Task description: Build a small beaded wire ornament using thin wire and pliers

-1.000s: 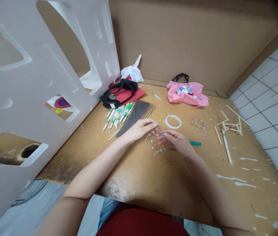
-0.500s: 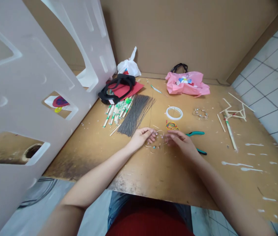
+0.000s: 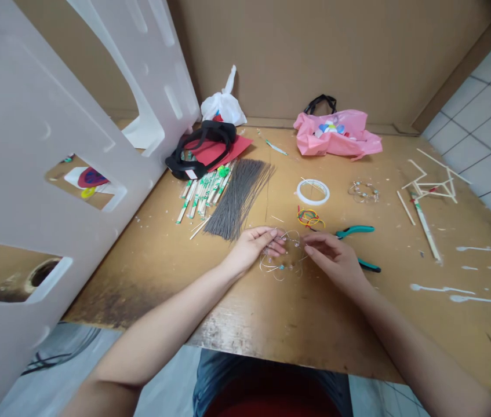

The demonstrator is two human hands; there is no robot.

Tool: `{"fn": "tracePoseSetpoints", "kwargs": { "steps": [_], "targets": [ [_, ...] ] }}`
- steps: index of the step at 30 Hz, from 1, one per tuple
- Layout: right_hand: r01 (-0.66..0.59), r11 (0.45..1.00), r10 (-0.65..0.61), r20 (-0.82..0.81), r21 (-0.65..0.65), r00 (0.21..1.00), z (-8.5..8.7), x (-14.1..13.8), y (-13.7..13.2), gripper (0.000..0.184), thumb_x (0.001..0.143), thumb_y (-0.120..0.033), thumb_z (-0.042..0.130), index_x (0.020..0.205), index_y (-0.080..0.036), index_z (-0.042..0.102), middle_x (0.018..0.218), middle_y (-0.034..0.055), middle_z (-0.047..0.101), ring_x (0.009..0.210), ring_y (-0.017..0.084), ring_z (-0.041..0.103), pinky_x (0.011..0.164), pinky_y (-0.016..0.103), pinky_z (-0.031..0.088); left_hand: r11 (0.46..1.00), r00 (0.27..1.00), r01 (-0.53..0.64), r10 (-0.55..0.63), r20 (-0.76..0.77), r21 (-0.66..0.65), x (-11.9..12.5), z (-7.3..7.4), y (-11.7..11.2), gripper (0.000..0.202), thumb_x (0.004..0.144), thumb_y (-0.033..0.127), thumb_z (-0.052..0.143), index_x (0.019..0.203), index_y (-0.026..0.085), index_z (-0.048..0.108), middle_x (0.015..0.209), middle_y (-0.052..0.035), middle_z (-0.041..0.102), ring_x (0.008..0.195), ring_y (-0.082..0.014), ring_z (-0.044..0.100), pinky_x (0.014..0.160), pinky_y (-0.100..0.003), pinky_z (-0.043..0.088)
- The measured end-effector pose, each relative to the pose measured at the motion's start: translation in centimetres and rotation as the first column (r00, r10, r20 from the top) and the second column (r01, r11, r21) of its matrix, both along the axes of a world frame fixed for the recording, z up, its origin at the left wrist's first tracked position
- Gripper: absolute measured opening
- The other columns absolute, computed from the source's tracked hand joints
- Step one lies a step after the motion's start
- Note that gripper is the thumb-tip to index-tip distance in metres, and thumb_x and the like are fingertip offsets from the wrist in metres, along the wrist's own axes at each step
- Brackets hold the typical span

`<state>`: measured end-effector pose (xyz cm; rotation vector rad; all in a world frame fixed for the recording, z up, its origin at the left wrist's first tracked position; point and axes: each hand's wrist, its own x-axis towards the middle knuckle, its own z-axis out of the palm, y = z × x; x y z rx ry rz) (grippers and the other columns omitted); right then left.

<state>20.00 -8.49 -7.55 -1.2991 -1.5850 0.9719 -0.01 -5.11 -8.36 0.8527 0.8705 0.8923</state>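
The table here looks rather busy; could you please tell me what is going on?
A person's left hand pinches a loose, looped beaded wire, with the right hand at its other side; whether the right one grips it is hard to tell. Teal-handled pliers lie on the table, partly hidden by the right hand. A white ring lies beyond the hands, and a grey bundle of thin rods lies further left.

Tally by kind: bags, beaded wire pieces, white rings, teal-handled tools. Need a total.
Bags: 2 (white bag, pink bag)
Beaded wire pieces: 2 (near piece in the left hand, far piece lying apart)
White ring: 1
Teal-handled tool: 1
Total: 6
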Motion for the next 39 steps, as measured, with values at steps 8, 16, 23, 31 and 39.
{"fn": "tracePoseSetpoints", "kwargs": {
  "steps": [8, 16, 23, 31, 39],
  "targets": [
    [-0.014, 0.993, 0.005, 0.085, 0.113, 0.996, -0.38, 0.08, 0.01, 0.011, 0.080, -0.032, 0.059, 0.082, -0.023, 0.066, 0.092, 0.0055, 0.069, 0.087, 0.020, 0.064, 0.071, 0.033, 0.053, 0.999, 0.999, 0.032, -0.032, -0.002, 0.008, 0.15, -0.02, -0.25, 0.039, 0.070, 0.042, 0.070, 0.089, 0.009, 0.067, 0.078, -0.0072, 0.068, 0.062, -0.0129, 0.065, 0.057, -0.022, 0.050],
    [0.028, 0.994, -0.036, 0.079, 0.101, 0.996, -0.51, 0.03, 0.02, 0.011, 0.081, -0.031, 0.058, 0.081, -0.022, 0.064, 0.092, 0.0059, 0.069, 0.084, 0.019, 0.065, 0.068, 0.032, 0.053, 0.999, 0.999, 0.047, -0.047, -0.007, 0.018, 0.06, -0.02, -0.25, 0.038, 0.072, 0.042, 0.069, 0.090, 0.009, 0.067, 0.081, -0.0084, 0.068, 0.065, -0.0136, 0.066, 0.060, -0.023, 0.050],
    [0.022, 0.996, -0.032, 0.109, 0.092, 0.994, -0.13, -0.04, -0.11, 0.011, 0.081, -0.030, 0.057, 0.079, -0.021, 0.063, 0.091, 0.0063, 0.069, 0.081, 0.019, 0.064, 0.066, 0.031, 0.053, 0.999, 1.000, 0.003, -0.001, -0.029, 0.045, 0.22, 0.18, -0.43, 0.033, 0.072, 0.039, 0.069, 0.088, 0.010, 0.066, 0.076, -0.0065, 0.068, 0.065, -0.0137, 0.066, 0.059, -0.023, 0.051],
    [0.021, 0.996, -0.029, 0.099, 0.085, 0.995, -0.09, -0.04, -0.19, 0.011, 0.081, -0.032, 0.058, 0.079, -0.022, 0.063, 0.092, 0.0059, 0.069, 0.083, 0.019, 0.064, 0.067, 0.031, 0.053, 1.000, 1.000, 0.007, -0.007, -0.013, 0.026, 0.26, 0.19, -0.42, 0.033, 0.072, 0.039, 0.069, 0.087, 0.010, 0.066, 0.076, -0.0060, 0.068, 0.063, -0.0127, 0.066, 0.059, -0.023, 0.051],
    [0.024, 0.996, -0.033, 0.106, 0.081, 0.994, -0.08, -0.03, -0.20, 0.011, 0.081, -0.032, 0.057, 0.081, -0.023, 0.064, 0.092, 0.0060, 0.069, 0.082, 0.019, 0.064, 0.068, 0.033, 0.053, 0.999, 0.999, 0.006, -0.004, -0.047, 0.034, 0.19, 0.08, -0.44, 0.034, 0.073, 0.040, 0.067, 0.088, 0.009, 0.065, 0.075, -0.0068, 0.068, 0.064, -0.0136, 0.066, 0.061, -0.024, 0.051]
  ]
}}
